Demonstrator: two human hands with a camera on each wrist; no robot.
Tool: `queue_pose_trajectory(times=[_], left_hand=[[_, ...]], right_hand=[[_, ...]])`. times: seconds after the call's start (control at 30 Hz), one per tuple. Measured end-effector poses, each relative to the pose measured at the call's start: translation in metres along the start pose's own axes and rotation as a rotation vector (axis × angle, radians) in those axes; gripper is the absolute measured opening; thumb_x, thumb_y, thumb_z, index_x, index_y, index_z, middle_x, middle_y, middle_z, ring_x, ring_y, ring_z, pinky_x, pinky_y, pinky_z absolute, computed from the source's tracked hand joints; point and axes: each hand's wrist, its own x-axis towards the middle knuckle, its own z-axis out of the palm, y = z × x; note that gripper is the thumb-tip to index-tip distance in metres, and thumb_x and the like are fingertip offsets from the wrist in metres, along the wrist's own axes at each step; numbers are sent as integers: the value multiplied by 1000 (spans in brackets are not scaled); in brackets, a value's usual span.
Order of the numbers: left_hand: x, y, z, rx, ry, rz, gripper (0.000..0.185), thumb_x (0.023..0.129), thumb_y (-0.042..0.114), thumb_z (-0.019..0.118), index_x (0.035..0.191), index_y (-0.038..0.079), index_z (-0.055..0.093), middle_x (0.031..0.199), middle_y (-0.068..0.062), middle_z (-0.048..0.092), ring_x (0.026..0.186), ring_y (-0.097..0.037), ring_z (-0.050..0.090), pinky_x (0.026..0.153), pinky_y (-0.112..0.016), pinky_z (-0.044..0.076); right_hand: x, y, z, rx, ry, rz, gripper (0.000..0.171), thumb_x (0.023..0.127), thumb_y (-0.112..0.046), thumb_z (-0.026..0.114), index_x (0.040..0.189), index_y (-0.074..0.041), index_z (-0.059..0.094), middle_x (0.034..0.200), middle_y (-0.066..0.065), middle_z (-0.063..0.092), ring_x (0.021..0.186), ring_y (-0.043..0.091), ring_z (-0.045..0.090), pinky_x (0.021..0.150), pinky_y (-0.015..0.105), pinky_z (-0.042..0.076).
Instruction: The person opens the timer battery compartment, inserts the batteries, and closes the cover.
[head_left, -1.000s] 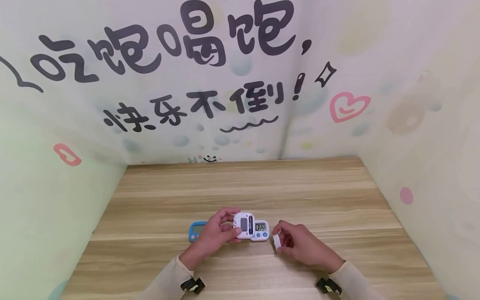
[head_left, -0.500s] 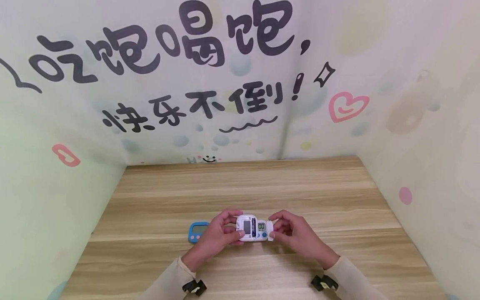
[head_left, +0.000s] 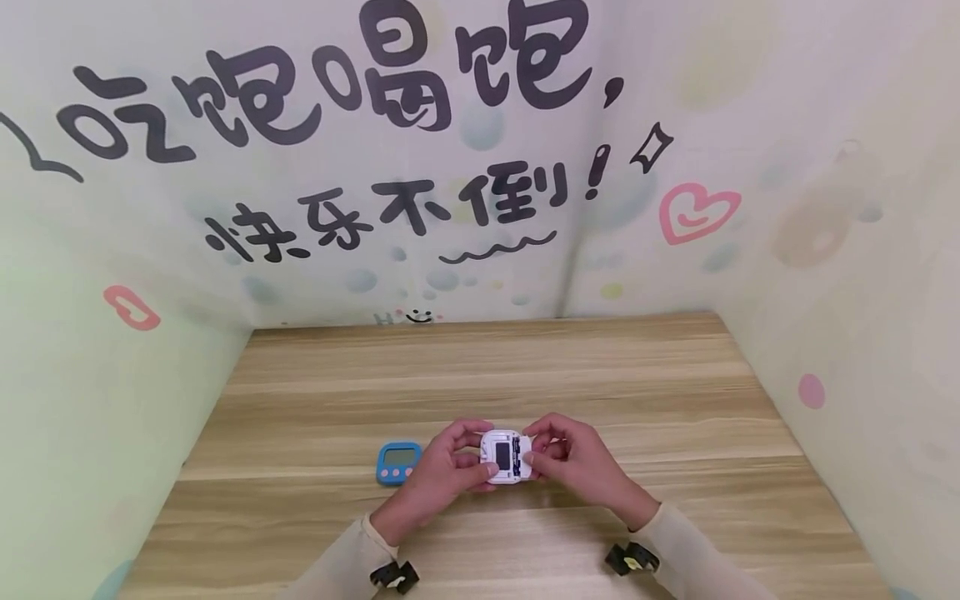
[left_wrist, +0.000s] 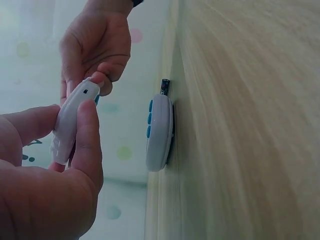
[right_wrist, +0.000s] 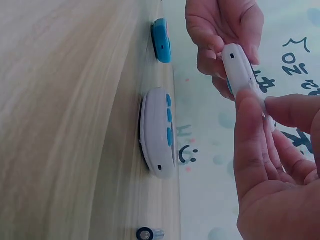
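Observation:
My left hand grips a white digital timer, back side up, by its left edge. A battery lies in its uncovered slot. At the timer's right edge my right hand pinches the small white battery cover between thumb and fingers, against or very near the slot. Whether the cover touches the timer all along cannot be told. Both hands hold these above the table. Below them, a second white timer with blue buttons stands on the table in the wrist views; the head view hides it.
A blue timer with pink buttons lies just left of my left hand. The right wrist view has a loose battery on the wooden table, beyond the white timer. Printed walls enclose the back and sides.
My right hand has moved left, bringing the battery cover from beside the timers to the held timer's right edge. My left hand has shifted slightly right with the timer, covering the one below.

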Motion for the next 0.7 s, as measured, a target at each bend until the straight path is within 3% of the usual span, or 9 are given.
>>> queue_pose_trajectory(times=[0.17, 0.37, 0.7], left_hand=[[-1, 1, 2, -3, -7, -5, 60, 87, 1, 74, 139, 3, 46, 121, -17, 57, 92, -23, 68, 78, -43, 62], [-3, 3, 2, 0, -5, -3, 60, 87, 1, 73, 140, 3, 45, 122, -19, 56, 93, -24, 68, 79, -44, 62], [-5, 3, 0, 2, -12, 11, 59, 88, -2, 70, 141, 3, 44, 126, -17, 56, 95, -23, 67, 84, -52, 60]], right_hand=[[2, -1, 3, -72, 27, 31, 25, 84, -13, 79, 106, -14, 67, 82, 6, 68, 63, 18, 68, 55, 34, 60], [6, -4, 6, -69, 14, 68, 28, 84, -14, 79, 108, -13, 66, 82, 8, 67, 64, 20, 68, 56, 34, 61], [10, -7, 7, -67, -58, 75, 33, 86, -14, 77, 117, -6, 66, 95, 11, 68, 72, 15, 68, 61, 30, 62]])
